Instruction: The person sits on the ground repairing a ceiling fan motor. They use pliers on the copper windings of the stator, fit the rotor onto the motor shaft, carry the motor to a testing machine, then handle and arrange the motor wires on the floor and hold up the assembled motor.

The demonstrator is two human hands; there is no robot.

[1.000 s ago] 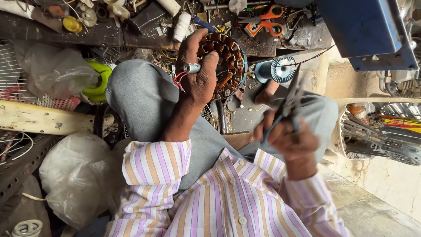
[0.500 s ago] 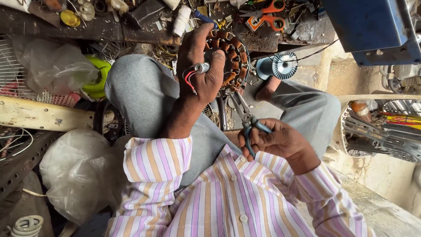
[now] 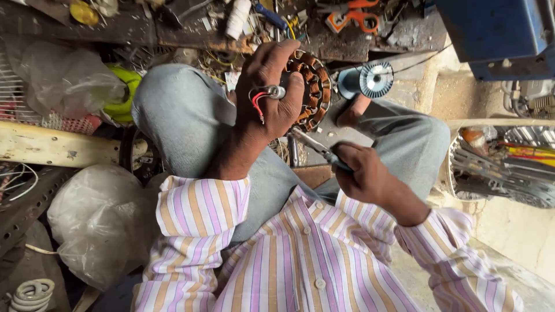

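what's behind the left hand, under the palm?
The left hand grips a round stator with copper coils; only its right arc shows past the fingers. Red and black wires cross the hand. The stator's centre and left side are covered by the palm.

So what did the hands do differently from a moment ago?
The right hand lowered the pliers from beside the knee and swung their tips up toward the copper-wound stator. The left hand kept gripping the stator; the wire spool stayed put.

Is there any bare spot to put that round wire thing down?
Hardly any. The bench top above the knee is crowded with scissors and scraps. A small bare strip of floor lies between the coil ring and the wire spool.
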